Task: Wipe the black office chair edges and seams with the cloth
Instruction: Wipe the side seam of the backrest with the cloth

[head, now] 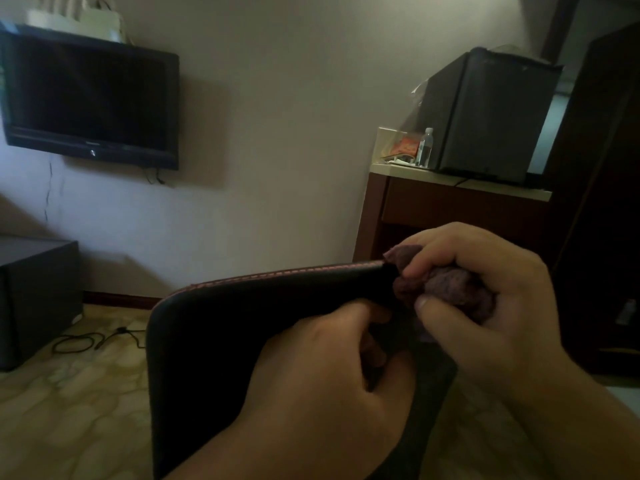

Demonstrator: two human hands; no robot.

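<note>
The black office chair back (pixel 221 341) fills the lower middle, with a stitched seam running along its top edge. A crumpled purple cloth (pixel 446 289) sits at the right end of that top edge, bunched in my right hand (pixel 485 292), whose fingers and thumb pinch it. My left hand (pixel 322 372) rests on the chair back just below and left of the cloth, fingers curled toward the cloth's lower part; whether it grips the cloth or the chair is unclear.
A wall-mounted TV (pixel 90 95) hangs at the left. A wooden desk (pixel 450 206) at the right carries a small black fridge (pixel 485 112) and a water bottle (pixel 425 147). A dark cabinet (pixel 34 299) and a floor cable (pixel 86 341) lie left.
</note>
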